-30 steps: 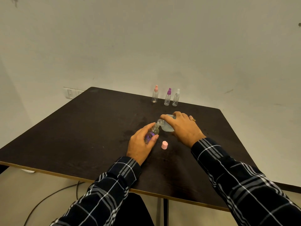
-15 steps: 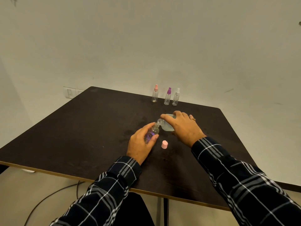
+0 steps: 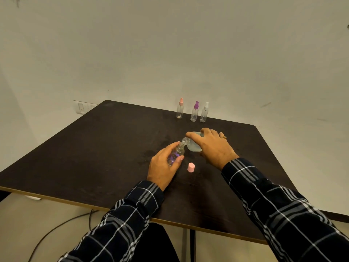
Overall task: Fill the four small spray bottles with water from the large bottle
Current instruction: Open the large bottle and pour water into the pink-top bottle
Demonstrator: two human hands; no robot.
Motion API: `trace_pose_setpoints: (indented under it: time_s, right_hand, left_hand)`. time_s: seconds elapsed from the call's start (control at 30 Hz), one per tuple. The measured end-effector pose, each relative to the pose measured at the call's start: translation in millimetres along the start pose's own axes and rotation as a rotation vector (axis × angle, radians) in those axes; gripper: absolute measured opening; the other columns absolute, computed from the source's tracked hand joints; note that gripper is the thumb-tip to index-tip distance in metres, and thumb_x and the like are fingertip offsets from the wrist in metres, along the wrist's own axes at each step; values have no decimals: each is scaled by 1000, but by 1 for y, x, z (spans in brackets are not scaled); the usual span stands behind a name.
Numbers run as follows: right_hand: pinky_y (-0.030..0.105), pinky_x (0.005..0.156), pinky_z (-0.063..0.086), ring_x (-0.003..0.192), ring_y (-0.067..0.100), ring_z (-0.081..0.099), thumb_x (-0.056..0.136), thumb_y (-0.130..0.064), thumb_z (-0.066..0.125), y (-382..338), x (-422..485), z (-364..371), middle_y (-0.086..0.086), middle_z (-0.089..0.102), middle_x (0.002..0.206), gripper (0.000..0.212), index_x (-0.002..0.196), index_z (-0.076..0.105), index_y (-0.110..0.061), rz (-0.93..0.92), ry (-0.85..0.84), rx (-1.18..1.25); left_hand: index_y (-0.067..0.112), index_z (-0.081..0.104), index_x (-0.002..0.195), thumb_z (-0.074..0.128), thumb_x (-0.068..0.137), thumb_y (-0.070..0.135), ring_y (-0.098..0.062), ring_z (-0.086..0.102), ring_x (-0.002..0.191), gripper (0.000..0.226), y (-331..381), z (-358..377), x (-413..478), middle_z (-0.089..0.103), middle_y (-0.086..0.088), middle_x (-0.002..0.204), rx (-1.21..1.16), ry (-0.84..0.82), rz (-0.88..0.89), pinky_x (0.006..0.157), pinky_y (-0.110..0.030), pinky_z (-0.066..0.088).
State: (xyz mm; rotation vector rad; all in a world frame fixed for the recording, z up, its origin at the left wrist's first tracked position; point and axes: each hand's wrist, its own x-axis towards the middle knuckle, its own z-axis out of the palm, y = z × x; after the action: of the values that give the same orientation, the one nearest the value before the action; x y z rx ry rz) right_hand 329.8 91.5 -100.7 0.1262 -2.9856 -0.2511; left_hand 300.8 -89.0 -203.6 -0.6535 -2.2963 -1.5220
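My left hand (image 3: 163, 166) grips a small clear bottle (image 3: 177, 153) with its top off, a purple glint showing through it. My right hand (image 3: 211, 146) holds the large pale bottle (image 3: 192, 146) tipped over, its threaded mouth (image 3: 186, 140) touching the small bottle's neck. A pink cap (image 3: 191, 167) stands on the dark table (image 3: 94, 157) between my wrists. Three small spray bottles stand in a row at the far edge: one with a pink top (image 3: 179, 110), one with a purple top (image 3: 194, 112), one with a white top (image 3: 204, 112).
A white wall runs close behind the table. A wall socket (image 3: 81, 107) sits at the far left corner. A dark cable (image 3: 56, 229) lies on the floor below the front edge.
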Motion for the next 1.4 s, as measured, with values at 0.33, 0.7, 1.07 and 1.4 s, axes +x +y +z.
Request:
trace_pose_setpoints:
  time_s: [0.33,0.7,1.07,1.4]
  right_hand:
    - [65,113,28,139,39,34,92,-28,68,1,1,0,16,32,149,80,151,16,-45,-4,-1,-9]
    - [65,112,30,138,39,35,92,-26,68,1,-1,-3,17,33,149,80,150,16,-45,-15,10,-34]
    - [65,112,29,138,40,35,92,-26,68,1,-1,-3,17,33,149,80,151,16,-44,-17,9,-33]
    - [66,112,28,138,39,35,93,-26,67,0,-1,-3,16,33,148,79,150,16,-45,-12,13,-31]
  left_hand:
    - [29,58,140,74,92,28,-10,64,112,51,1,0,-1,66,4,127,-1,6,-1,98,-32,55]
    - [29,57,141,72,93,29,-11,63,115,51,2,0,0,65,3,129,6,-15,-7,100,-31,54]
    - [24,58,140,73,93,25,-8,61,114,50,5,-2,0,66,2,129,11,-7,16,99,-26,52]
    - [29,57,141,72,93,28,-8,61,114,51,4,-1,0,65,3,130,3,-10,-7,99,-27,53]
